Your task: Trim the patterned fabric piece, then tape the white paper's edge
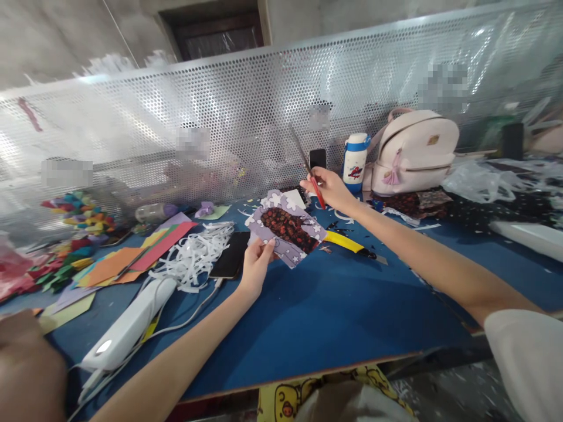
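Observation:
My left hand (257, 264) pinches the edge of a purple floral fabric piece (271, 202), with a dark, red-flowered fabric piece (285, 228) lying over it. Both are held above the blue table (316, 316). Up to the right, my right hand (331, 186) is closed round the red handle of scissors (299, 146). The blades point up and away, apart from the fabric. Whether the blades are parted cannot be made out. Beyond the fabric's right edge lies a yellow utility knife (345, 241).
Left are a dark phone (230, 255), shredded white strips (193, 255), coloured paper (114, 266), a white corded device (129, 325) and another person's blurred hand (30, 369). A bottle (354, 164) and pink backpack (416, 155) stand behind, before a perforated metal panel (246, 111).

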Demonstrator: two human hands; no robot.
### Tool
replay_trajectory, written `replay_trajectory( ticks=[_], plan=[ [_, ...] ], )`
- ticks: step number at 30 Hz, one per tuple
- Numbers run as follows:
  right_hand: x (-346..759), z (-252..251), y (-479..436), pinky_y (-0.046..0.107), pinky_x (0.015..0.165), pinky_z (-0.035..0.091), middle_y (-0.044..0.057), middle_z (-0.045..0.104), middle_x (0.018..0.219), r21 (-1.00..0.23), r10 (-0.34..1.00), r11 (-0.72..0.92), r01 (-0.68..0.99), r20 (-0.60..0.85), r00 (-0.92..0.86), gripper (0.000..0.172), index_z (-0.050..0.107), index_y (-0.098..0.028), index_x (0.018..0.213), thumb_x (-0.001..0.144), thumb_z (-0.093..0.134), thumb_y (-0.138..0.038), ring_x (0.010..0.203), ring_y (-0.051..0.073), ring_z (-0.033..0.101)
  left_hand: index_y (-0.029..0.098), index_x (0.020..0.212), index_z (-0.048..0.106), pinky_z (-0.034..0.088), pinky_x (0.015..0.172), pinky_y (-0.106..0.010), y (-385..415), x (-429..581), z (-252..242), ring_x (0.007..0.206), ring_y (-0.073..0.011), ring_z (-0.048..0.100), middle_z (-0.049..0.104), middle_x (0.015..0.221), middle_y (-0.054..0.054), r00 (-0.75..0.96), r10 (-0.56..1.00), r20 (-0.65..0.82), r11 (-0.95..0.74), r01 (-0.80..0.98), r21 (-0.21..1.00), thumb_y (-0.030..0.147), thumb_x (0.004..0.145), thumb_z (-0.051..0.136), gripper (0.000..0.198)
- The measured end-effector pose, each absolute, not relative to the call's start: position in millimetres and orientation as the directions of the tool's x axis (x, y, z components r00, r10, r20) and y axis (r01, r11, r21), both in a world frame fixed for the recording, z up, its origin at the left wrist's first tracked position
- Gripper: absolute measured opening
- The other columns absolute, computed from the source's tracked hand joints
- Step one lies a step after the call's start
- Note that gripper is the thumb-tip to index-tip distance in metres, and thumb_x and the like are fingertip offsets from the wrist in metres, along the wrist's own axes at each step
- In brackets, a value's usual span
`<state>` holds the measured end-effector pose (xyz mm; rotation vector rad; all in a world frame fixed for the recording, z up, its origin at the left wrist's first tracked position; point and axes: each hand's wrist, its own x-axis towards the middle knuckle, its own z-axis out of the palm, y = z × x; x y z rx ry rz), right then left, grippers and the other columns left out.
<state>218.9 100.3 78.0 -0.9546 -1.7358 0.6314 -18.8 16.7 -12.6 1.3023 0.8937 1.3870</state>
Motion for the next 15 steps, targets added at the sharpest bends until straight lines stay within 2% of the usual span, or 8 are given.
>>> replay_trajectory(
  ticks=[2,4,6,12,15],
  plan=[
    [226,85,97,0.033,0.072,0.044,0.003,0.058,0.085,-0.644,0.775,0.611,0.461,0.606,-0.181,0.047,0.048,-0.023,0.083,0.081,0.066,-0.066,0.081,0.021,0.057,0.018,0.1,0.069,0.058,0.064,-0.03,15,-19,-12,0.066,-0.017,0.067,0.072,0.079,-0.003,0.088,0.959,0.27,-0.256,-0.144,0.956,0.058,0.072,0.08,0.049],
    [234,95,91,0.034,0.073,0.043,0.006,0.058,0.097,-0.423,0.691,0.647,0.634,0.676,-0.254,0.046,0.047,-0.022,0.091,0.087,0.057,-0.067,0.086,0.023,0.057,0.019,0.105,0.069,0.057,0.064,-0.03,14,-19,-12,0.066,-0.0173,0.066,0.072,0.082,-0.003,0.102,0.951,0.29,-0.278,-0.123,0.953,0.057,0.076,0.077,0.048],
    [242,105,84,0.034,0.071,0.041,0.01,0.056,0.108,-0.253,0.655,0.642,0.724,0.671,-0.347,0.046,0.048,-0.021,0.098,0.089,0.053,-0.066,0.089,0.023,0.057,0.02,0.107,0.068,0.057,0.066,-0.031,14,-20,-13,0.067,-0.0179,0.066,0.071,0.083,-0.003,0.106,0.945,0.309,-0.298,-0.107,0.949,0.056,0.079,0.074,0.046],
    [266,132,67,0.031,0.061,0.031,0.003,0.062,0.095,0.089,0.691,0.551,0.83,0.509,-0.513,0.044,0.058,-0.022,0.089,0.078,0.065,-0.064,0.074,0.018,0.054,0.02,0.101,0.068,0.056,0.071,-0.031,18,-22,-14,0.072,-0.0194,0.064,0.067,0.08,-0.003,0.059,0.927,0.37,-0.368,-0.048,0.929,0.055,0.081,0.073,0.04],
    [272,138,63,0.031,0.061,0.03,0.004,0.063,0.098,0.171,0.681,0.539,0.825,0.489,-0.546,0.044,0.062,-0.021,0.093,0.079,0.065,-0.063,0.075,0.019,0.055,0.02,0.095,0.068,0.053,0.071,-0.029,19,-24,-14,0.076,-0.02,0.064,0.067,0.082,-0.003,0.024,0.919,0.395,-0.394,-0.014,0.919,0.05,0.082,0.073,0.033]
  ],
)
